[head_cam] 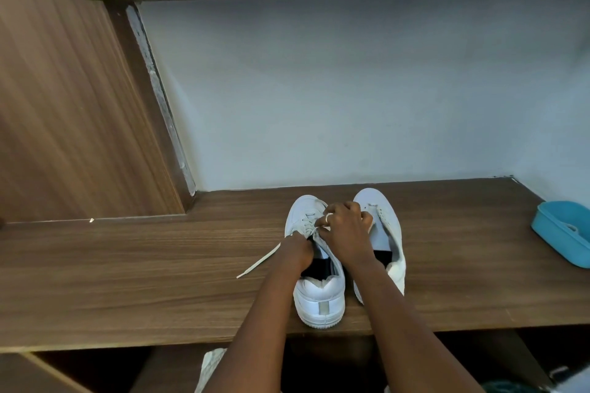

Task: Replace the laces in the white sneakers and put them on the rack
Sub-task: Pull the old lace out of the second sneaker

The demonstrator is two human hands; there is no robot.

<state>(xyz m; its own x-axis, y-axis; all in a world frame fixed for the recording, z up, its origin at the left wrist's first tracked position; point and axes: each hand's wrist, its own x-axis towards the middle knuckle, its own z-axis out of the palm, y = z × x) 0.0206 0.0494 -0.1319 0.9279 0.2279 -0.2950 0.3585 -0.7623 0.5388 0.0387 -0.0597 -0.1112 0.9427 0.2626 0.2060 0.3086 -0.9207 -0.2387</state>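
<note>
My left hand (298, 250) and right hand (343, 226) both pinch the white lace (258, 260) over the left sneaker (319, 293), whose heel sits near the wooden shelf's (127, 281) front edge. The right sneaker (383, 210) stands just beside it. The loose lace end trails off to its left, and a blue tub (562, 233) sits well apart on its right.

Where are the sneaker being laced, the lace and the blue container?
sneaker being laced (319, 298): head view, on its heel.
lace (258, 261): head view, on its loose end lying on the wood.
blue container (555, 242): head view, on its outer wall.
</note>
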